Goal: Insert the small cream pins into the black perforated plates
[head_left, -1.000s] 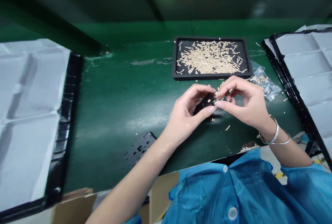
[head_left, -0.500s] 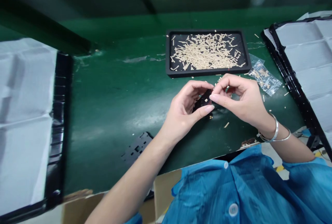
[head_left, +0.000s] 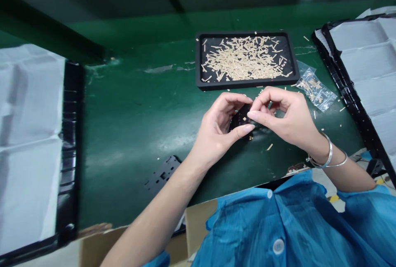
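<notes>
My left hand (head_left: 216,129) is wrapped round a small black part (head_left: 239,119), which shows between its thumb and fingers. A tiny pale piece (head_left: 244,119) lies on the black part. My right hand (head_left: 283,112) meets it at the right end, thumb and index finger pinched together; whatever is between those fingertips is too small to make out. Beyond the hands stands a black tray (head_left: 247,85) with a heap of pale little strips (head_left: 244,61). A flat black plate with cutouts (head_left: 163,175) lies left of my left forearm.
A clear plastic bag (head_left: 316,90) with pale pieces lies right of the tray. Loose strips are scattered on the green table (head_left: 123,135). Black racks with white sheets stand at the left (head_left: 27,147) and right (head_left: 368,61). A cardboard box (head_left: 201,223) is below the front edge.
The view has shifted slightly. Both hands keep nearly the same pose around the black part, with the right fingertips still pinched at its end.
</notes>
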Demonstrator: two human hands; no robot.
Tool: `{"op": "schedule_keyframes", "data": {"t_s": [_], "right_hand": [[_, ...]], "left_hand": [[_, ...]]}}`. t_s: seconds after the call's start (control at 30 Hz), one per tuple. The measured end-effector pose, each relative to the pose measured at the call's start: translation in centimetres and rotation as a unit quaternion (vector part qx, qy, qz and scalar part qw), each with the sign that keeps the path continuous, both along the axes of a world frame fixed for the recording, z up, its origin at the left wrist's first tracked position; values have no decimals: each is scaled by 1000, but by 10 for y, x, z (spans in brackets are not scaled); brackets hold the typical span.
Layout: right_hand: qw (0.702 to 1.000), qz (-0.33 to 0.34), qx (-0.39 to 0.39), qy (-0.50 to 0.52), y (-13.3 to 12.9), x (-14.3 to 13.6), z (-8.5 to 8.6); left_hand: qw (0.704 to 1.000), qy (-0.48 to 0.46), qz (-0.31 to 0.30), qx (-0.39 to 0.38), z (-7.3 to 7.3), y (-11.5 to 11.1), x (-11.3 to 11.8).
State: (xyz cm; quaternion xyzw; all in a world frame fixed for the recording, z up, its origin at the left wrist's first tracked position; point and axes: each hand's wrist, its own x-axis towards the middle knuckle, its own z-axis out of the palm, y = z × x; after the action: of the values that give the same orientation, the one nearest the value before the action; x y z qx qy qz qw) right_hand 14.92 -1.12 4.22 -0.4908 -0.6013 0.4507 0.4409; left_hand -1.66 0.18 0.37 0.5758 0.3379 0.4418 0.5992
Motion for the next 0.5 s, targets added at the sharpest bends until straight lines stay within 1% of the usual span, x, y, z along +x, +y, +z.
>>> {"op": "schedule_keyframes", "data": {"t_s": [0.13,0.23,0.3,0.33,0.5], "right_hand": [[1000,11,-18,7,1,1,0],[999,-18,-22,22,0,2,-1],[999,-38,-16,31,0,2,0],[999,-37,-9,32,0,2,0],[999,6,39,-10,0,0,-1]], "left_hand": [[1000,-12,-3,23,-4,2,-1],[998,-46,-17,25,-3,1,-2],[997,-68,-39,4,1,1,-2],[996,-76,-53,-15,3,0,-2],[983,-101,-108,-112,9,0,-3]]}}
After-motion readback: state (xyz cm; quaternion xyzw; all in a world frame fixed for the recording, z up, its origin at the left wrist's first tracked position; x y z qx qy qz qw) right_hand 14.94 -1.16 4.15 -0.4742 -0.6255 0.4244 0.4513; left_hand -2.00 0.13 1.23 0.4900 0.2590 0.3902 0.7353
